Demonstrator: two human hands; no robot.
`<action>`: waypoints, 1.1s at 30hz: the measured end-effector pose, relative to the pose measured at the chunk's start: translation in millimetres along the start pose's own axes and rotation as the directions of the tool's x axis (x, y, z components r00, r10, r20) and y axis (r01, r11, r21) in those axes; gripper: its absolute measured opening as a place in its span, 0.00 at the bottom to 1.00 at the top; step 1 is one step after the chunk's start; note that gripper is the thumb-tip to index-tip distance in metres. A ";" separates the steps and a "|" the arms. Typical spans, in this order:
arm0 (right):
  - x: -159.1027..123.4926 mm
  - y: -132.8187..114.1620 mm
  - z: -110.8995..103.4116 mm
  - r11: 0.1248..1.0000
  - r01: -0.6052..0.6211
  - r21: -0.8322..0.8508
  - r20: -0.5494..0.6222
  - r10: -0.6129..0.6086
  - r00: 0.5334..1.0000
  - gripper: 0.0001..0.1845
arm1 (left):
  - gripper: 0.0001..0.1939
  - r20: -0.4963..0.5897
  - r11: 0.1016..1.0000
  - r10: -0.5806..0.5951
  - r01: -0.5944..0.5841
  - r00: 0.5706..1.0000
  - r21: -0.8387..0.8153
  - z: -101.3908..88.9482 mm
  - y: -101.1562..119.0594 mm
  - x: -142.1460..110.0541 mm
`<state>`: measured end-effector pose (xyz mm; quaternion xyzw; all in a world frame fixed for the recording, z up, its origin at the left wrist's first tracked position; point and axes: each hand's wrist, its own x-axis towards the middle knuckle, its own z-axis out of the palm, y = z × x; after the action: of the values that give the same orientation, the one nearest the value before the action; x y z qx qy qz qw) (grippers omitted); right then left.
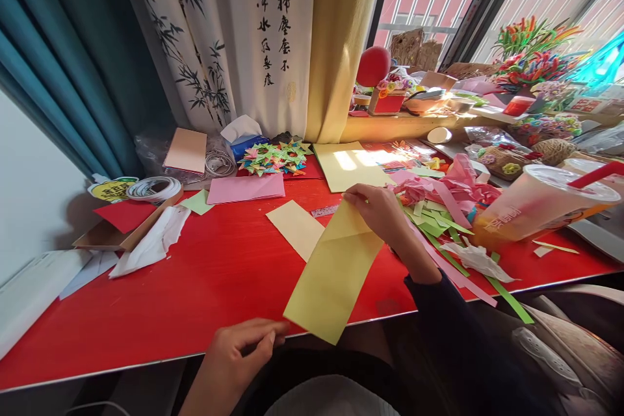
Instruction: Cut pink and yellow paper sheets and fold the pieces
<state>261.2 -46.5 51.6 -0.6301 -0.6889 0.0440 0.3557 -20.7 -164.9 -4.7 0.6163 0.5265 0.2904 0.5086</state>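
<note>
A long strip of yellow paper [334, 266] slants above the table's front edge, with a faint crease across its upper part. My right hand [377, 211] pinches its top end between thumb and fingers. Close to the lower left corner of this paper is my left hand [244, 354], its fingers stretched out and the thumb apart from them; whether a fingertip touches the corner I cannot tell. Partly under the held strip, a paler yellow paper piece [295, 227] lies on the red table [205, 292]. A pink patterned ruler [324, 210] shows just behind it.
Pink folded paper [246, 188], a pile of folded paper stars [273, 157] and a large yellow sheet [348, 166] lie at the back. To the right are green paper strips [436, 218], crumpled pink paper [461, 185] and a drink cup [541, 208]. A cardboard tray [107, 237] sits left.
</note>
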 end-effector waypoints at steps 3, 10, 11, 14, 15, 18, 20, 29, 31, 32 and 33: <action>3.3 12.5 3.0 0.998 -0.033 0.047 0.080 0.029 0.996 0.12 | 0.12 -0.006 1.000 -0.001 0.002 1.000 0.025 -9.5 -2.4 -7.1; -6.8 -8.4 36.3 0.953 -0.004 0.302 0.358 -0.109 0.927 0.13 | 0.18 -0.236 0.977 0.162 -0.121 0.958 0.178 2.2 41.0 59.3; -8.7 -15.1 40.4 0.943 0.005 0.332 0.366 -0.134 0.921 0.13 | 0.17 -0.234 0.971 0.182 -0.137 0.955 0.196 7.5 48.0 71.1; -12.8 -32.3 45.3 0.922 0.031 0.386 0.336 -0.171 0.926 0.10 | 0.16 -0.206 0.987 0.147 -0.131 0.967 0.092 19.9 61.2 92.8; -13.6 -36.3 44.6 0.920 0.037 0.391 0.317 -0.172 0.933 0.08 | 0.16 -0.201 0.991 0.131 -0.127 0.971 0.032 22.0 62.8 95.1; -15.8 -43.8 38.8 0.921 0.057 0.385 0.270 -0.172 0.947 0.06 | 0.17 -0.202 0.985 0.105 -0.130 0.974 -0.114 23.2 62.7 93.9; -17.7 -46.9 34.2 0.927 0.078 0.368 0.253 -0.180 0.951 0.04 | 0.17 -0.201 0.980 0.097 -0.128 0.975 -0.151 22.3 61.5 91.4; -15.4 -42.9 19.3 0.971 0.111 0.211 0.104 -0.135 0.985 0.04 | 0.16 -0.141 0.976 0.116 -0.139 0.983 -0.166 21.9 54.0 80.5; -10.9 -32.6 10.8 0.980 0.070 0.184 0.033 -0.078 0.996 0.05 | 0.16 -0.102 0.980 0.090 -0.106 0.991 -0.169 20.4 47.6 76.2; -9.3 -27.6 5.9 0.982 0.049 0.180 0.011 -0.052 0.999 0.05 | 0.16 -0.091 0.981 0.080 -0.095 0.993 -0.169 19.7 44.7 74.6; -8.4 -23.5 1.1 0.982 0.034 0.185 0.008 -0.036 0.999 0.05 | 0.16 -0.094 0.981 0.077 -0.092 0.993 -0.170 19.3 42.7 73.7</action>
<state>240.5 -58.4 59.1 -0.5819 -0.6947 0.1052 0.4097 32.0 -98.4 15.9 0.5782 0.4941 0.3833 0.5241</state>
